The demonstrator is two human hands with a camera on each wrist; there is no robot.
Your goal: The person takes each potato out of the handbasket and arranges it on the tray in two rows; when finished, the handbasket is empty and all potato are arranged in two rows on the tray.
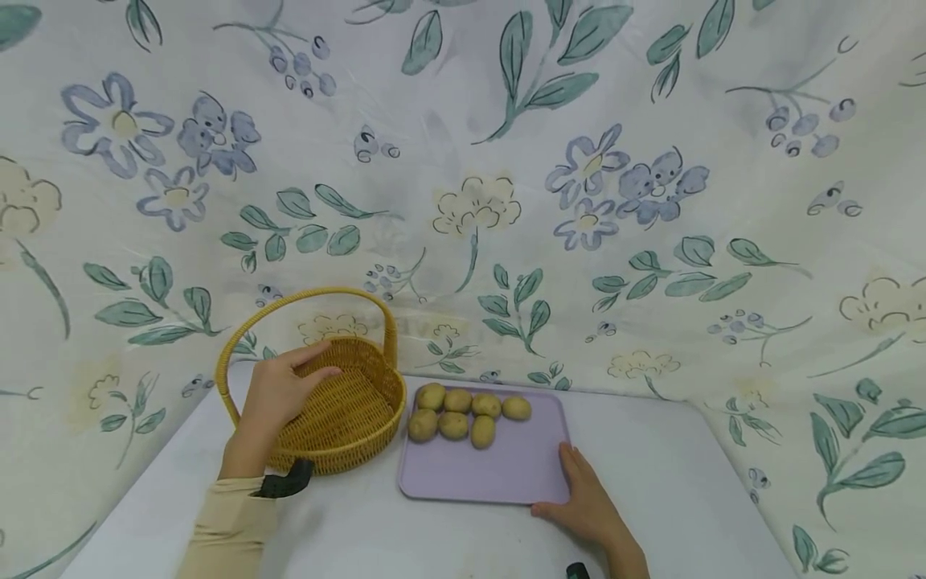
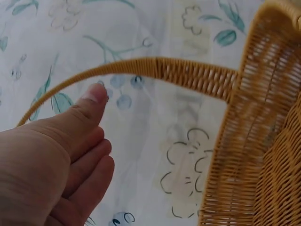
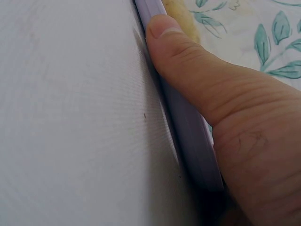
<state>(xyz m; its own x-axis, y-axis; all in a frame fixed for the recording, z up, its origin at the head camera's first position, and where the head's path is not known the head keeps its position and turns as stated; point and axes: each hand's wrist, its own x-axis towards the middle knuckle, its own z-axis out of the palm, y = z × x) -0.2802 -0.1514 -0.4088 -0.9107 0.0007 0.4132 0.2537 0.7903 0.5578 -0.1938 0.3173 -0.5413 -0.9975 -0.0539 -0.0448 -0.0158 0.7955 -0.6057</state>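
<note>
On the left of the table stands a woven yellow-brown basket (image 1: 340, 460) with a tall arched handle (image 1: 391, 334). My left hand (image 1: 278, 392) hovers at its near-left side, thumb and fingers apart with nothing between them. In the left wrist view that hand (image 2: 56, 165) appears below the arched handle, and no grip on it shows. My right hand (image 1: 586, 503) holds the front right corner of a lilac tray (image 1: 477, 478), its thumb against the front rim and its fingers along the right side. Several potatoes (image 1: 453, 425) lie at the tray's back left.
Beneath everything is a white table (image 1: 651, 466). A floral cloth (image 1: 463, 161) hangs behind and around it. The basket's right rim stands close beside the tray's left edge. Dark straps (image 1: 288, 480) show at the wrists.
</note>
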